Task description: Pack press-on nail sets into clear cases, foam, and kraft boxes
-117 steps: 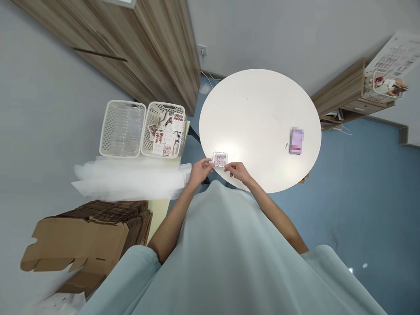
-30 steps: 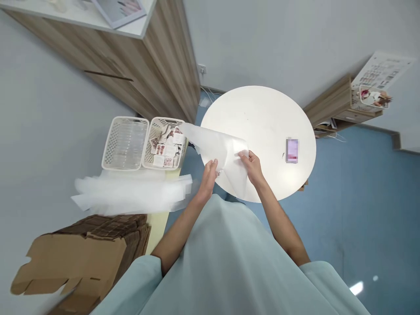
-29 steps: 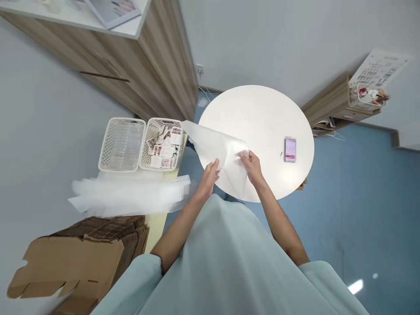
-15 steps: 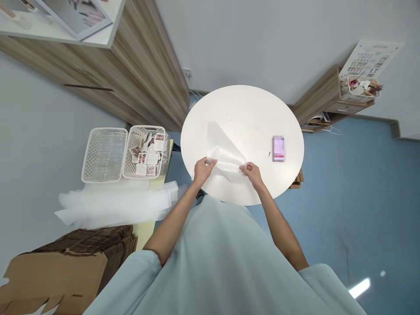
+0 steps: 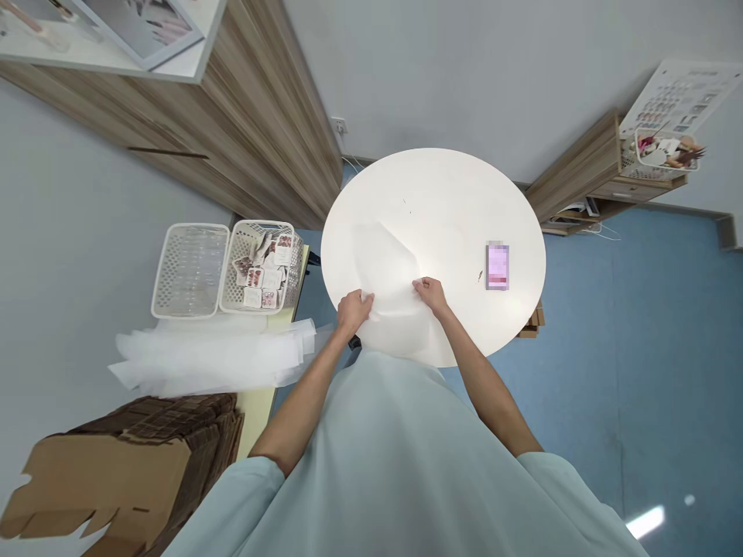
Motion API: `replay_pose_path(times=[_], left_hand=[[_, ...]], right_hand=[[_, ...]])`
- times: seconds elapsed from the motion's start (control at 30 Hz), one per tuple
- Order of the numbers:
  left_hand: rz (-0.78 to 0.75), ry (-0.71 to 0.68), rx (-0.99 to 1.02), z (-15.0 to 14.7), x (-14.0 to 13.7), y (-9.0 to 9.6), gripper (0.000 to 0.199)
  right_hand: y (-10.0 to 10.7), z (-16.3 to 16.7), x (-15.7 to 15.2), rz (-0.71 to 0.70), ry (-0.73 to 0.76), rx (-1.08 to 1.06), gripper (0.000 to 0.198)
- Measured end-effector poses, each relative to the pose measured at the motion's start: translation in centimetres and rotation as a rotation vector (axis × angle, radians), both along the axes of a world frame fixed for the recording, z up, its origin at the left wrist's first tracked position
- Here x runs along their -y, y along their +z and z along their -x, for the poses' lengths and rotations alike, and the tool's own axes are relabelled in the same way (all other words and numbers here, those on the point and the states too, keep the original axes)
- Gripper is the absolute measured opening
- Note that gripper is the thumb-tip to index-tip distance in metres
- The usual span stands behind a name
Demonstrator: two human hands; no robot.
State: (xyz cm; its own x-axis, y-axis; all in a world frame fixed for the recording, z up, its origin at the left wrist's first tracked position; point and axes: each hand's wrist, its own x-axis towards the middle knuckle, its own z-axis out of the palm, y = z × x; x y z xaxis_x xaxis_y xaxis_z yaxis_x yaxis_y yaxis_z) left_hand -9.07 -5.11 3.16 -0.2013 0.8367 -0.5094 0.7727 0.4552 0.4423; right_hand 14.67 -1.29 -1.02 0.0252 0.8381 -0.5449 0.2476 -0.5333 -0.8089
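Note:
A thin translucent white sheet (image 5: 388, 259) lies partly raised over the near left half of the white oval table (image 5: 464, 178). My left hand (image 5: 354, 311) pinches its left edge between thumb and fingers. On the opposite edge, my right hand (image 5: 430, 295) also has a closed pinch on the sheet. Below my hands the sheet bends down toward the table's front edge. Whether it is one layer or a folded bag cannot be made out. To the right of my right hand lies a phone (image 5: 498, 266) with a blurred pinkish screen.
On my left stand a white basket (image 5: 257, 224) of small packets and another basket (image 5: 191, 227) of clear plastic pieces. A pile of translucent sheets (image 5: 214, 356) lies nearer me, above stacked flat cardboard boxes (image 5: 110, 480). A wooden cabinet (image 5: 586, 170) stands at the right.
The sheet has opened from a pointed, creased shape into a wider, rounder one, and its near part now reaches the table's front edge. My right hand has shifted left and slightly away from me.

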Motion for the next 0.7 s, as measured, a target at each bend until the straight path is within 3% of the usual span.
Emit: replay_pose_path(times=[0.23,0.57,0.7], left_hand=[[0.042,-0.159,-0.132,-0.6,1.9,-1.0,0.027],[0.005,-0.138,-0.12,-0.5,-0.4,-0.9,0.029],[-0.004,-0.111,-0.087,-0.5,-0.6,-0.8,0.032]], right_hand=[[0.0,-0.3,-0.5,-0.052,0.104,0.238,0.022],[-0.7,-2.9,6.8,0.052,0.09,0.136,0.029],[-0.9,-2.5,7.5,0.027,0.021,0.195,0.03]])
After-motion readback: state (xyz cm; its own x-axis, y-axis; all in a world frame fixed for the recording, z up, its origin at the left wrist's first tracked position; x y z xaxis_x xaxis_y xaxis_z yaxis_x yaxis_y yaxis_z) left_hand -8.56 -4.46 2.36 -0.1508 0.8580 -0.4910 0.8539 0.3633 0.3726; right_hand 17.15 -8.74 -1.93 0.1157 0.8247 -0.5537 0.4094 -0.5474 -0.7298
